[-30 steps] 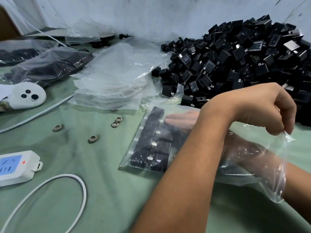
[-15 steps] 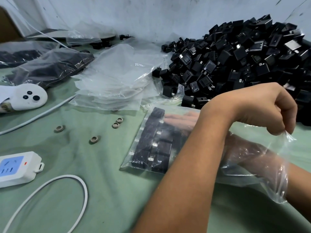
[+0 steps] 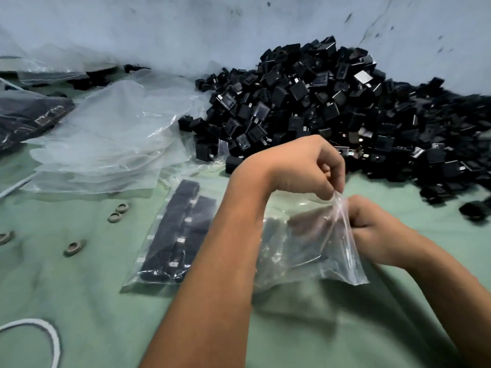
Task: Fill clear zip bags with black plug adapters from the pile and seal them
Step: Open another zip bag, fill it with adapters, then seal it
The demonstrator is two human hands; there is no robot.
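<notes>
Fig.: L hand [image 3: 300,166] and R hand [image 3: 372,229] each pinch the mouth of the bag [image 3: 305,245] at its top corner, both grips clenched on the film; judged, the two lips are brought together so the zip can be pressed shut. Bag lies on the green worktop [image 3: 79,288], mouth lifted toward the person, w/ adapters [image 3: 175,235] laid in neat rows at the closed end, prob. so they stay flat and clear of the seal. Pile [image 3: 332,107] sits just behind, within reach; spare bags [image 3: 106,144] stacked left of it.
</notes>
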